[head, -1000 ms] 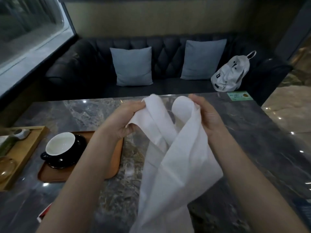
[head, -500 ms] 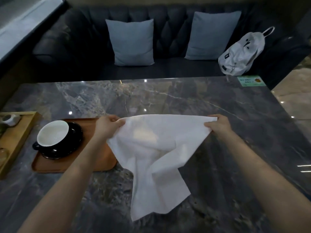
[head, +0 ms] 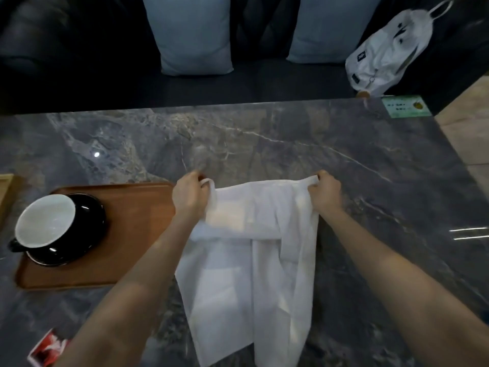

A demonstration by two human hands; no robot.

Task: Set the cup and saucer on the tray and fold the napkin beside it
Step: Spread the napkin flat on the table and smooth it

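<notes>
A white cloth napkin [head: 248, 271] lies rumpled on the dark marble table [head: 291, 144], its near part trailing toward me. My left hand [head: 189, 197] pinches its far left corner and my right hand [head: 324, 193] pinches its far right corner, both close to the tabletop. To the left, a black cup with a white inside [head: 45, 221] sits on a black saucer [head: 87, 234] on the brown wooden tray [head: 137, 234]. The tray's right edge lies just under my left forearm.
A light wooden tray edge [head: 5, 189] shows at the far left. A red and white card [head: 49, 348] lies near the front edge. A green label [head: 406, 105] sits at the table's far right corner. Behind are a dark sofa, two grey cushions [head: 193, 35] and a white bag [head: 391, 49].
Both hands have lowered the napkin from the air onto the table, spread it by its top corners, then drawn closer together. The view has tilted further down.
</notes>
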